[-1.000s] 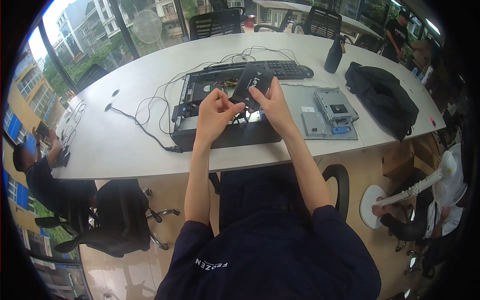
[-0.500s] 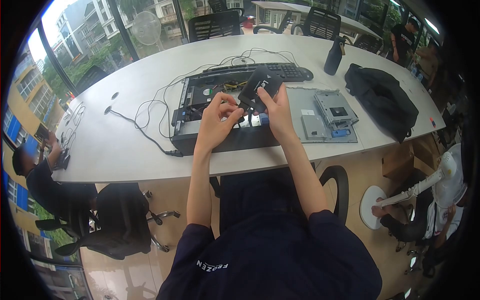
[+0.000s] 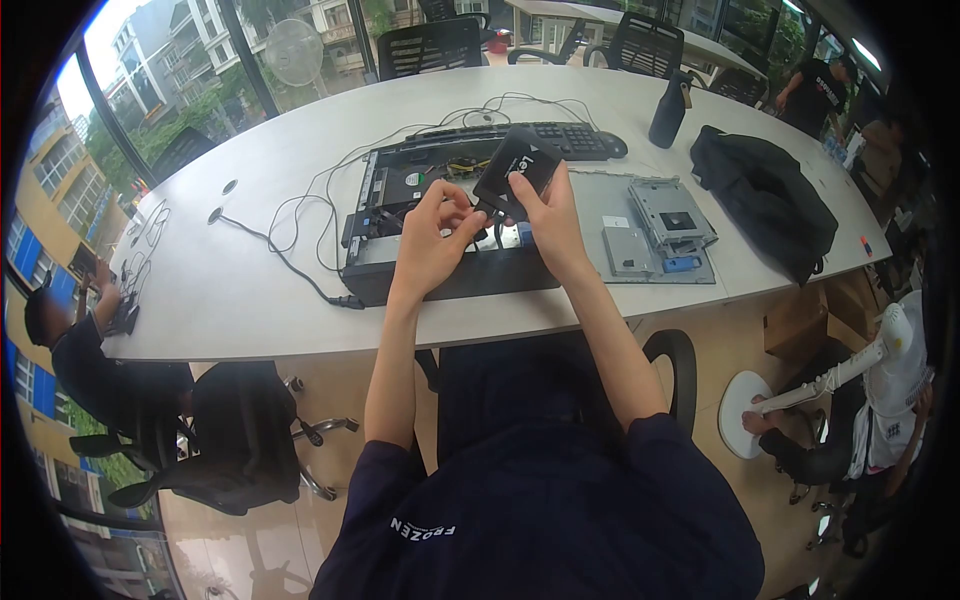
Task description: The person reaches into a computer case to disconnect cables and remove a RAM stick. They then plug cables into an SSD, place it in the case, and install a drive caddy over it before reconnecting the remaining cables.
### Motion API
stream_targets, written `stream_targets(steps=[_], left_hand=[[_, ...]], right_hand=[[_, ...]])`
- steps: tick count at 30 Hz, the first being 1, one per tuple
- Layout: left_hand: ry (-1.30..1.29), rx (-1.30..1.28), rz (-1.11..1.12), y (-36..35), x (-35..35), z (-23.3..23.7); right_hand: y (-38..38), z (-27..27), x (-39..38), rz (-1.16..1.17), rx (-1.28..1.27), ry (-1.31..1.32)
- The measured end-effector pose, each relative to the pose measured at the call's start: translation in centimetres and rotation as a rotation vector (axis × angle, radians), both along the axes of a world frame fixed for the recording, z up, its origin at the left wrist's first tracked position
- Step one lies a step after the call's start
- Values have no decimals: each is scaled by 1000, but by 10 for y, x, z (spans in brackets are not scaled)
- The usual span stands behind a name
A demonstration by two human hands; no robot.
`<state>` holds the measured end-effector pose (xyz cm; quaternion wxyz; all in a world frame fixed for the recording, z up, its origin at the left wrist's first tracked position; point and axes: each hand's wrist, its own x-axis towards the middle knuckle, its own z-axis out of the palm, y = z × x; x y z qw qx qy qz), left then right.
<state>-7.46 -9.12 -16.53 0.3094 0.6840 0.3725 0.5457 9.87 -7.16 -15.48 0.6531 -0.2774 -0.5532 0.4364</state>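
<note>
A flat black drive with white lettering [image 3: 516, 172] is held up in my right hand [image 3: 550, 220], thumb on its face. My left hand [image 3: 438, 235] pinches a dark cable connector [image 3: 487, 212] at the drive's lower left edge; whether it is plugged in cannot be made out. Both hands are above an open black computer case [image 3: 390, 190] that lies flat on the table, with yellow wires and a round-labelled part inside. My hands and the drive hide part of the interior.
Right of the case, a metal side panel [image 3: 640, 200] bears a drive cage [image 3: 672, 220]. Behind lies a black keyboard [image 3: 580, 142]. A dark bottle [image 3: 668, 112] and black cloth bag [image 3: 765, 200] are at right. A power cable [image 3: 285, 262] lies left. People sit at both sides.
The drive has shifted slightly left and up in my right hand. My left hand keeps its pinch near the drive's edge. A person at the back right has moved.
</note>
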Motion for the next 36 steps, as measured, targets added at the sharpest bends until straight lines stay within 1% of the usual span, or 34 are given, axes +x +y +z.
stream_targets(steps=[1, 2, 3, 4, 5, 6, 7, 8, 9, 11, 12, 13, 15, 16, 17, 19, 23, 25, 26, 28, 29, 31, 32, 34, 35, 36], left_hand=[[0, -8, -3, -1, 1, 2], [1, -4, -6, -2, 4, 4], [29, 30, 74, -7, 9, 9], [56, 59, 156, -11, 11, 13], [56, 55, 156, -14, 11, 15], [5, 91, 186, -16, 9, 17], [-44, 130, 217, -18, 6, 20], [24, 119, 250, -23, -1, 22], [28, 115, 250, -28, -9, 23], [465, 211, 139, -38, -22, 25], [528, 125, 87, -47, -23, 23], [528, 123, 87, -49, -23, 20], [658, 276, 151, -48, -22, 12], [537, 151, 211, -44, -19, 5], [536, 152, 210, -41, -16, 1], [381, 90, 313, -41, -10, -1], [377, 139, 318, -37, -10, -3], [294, 71, 275, -37, -12, 2], [296, 70, 272, -35, -14, 3], [281, 176, 336, -27, -17, 7], [283, 175, 336, -22, -16, 6], [152, 226, 312, -12, -12, 4], [153, 226, 314, -10, -11, 4], [276, 130, 286, -9, -8, 9], [276, 130, 285, -8, -8, 9], [394, 60, 296, -7, -9, 10]], right_hand=[[-3, 0, 0, -3, 2, 1], [-5, 2, 1, 4, -60, 44], [-5, 4, 1, 12, -121, 85], [-4, 5, 1, 10, -120, 85], [-3, 4, 0, -13, -115, 160], [-2, 3, -2, -33, -110, 235], [-1, 3, -2, -29, -112, 237], [-1, 4, -1, -67, -121, 271], [-1, 3, 0, -107, -132, 304], [1, 0, 2, -119, -126, 311], [2, -1, 3, -99, -157, 305], [2, -1, 3, -76, -189, 298], [2, -1, 3, -78, -189, 302], [1, -1, 2, -82, -188, 306], [0, 0, 2, -83, -187, 306], [-2, 2, 1, -82, -178, 306], [0, 1, 2, -76, -155, 299], [0, 0, 3, -62, -157, 296], [-1, 0, 3, -65, -158, 298], [0, 1, 3, -80, -160, 298], [-1, 1, 3, -80, -162, 299], [-2, 2, 2, -106, -159, 306], [-2, 2, 1, -104, -160, 306], [-2, 3, 1, -116, -156, 341], [-2, 3, 0, -117, -155, 341], [-2, 3, 0, -125, -151, 343]])
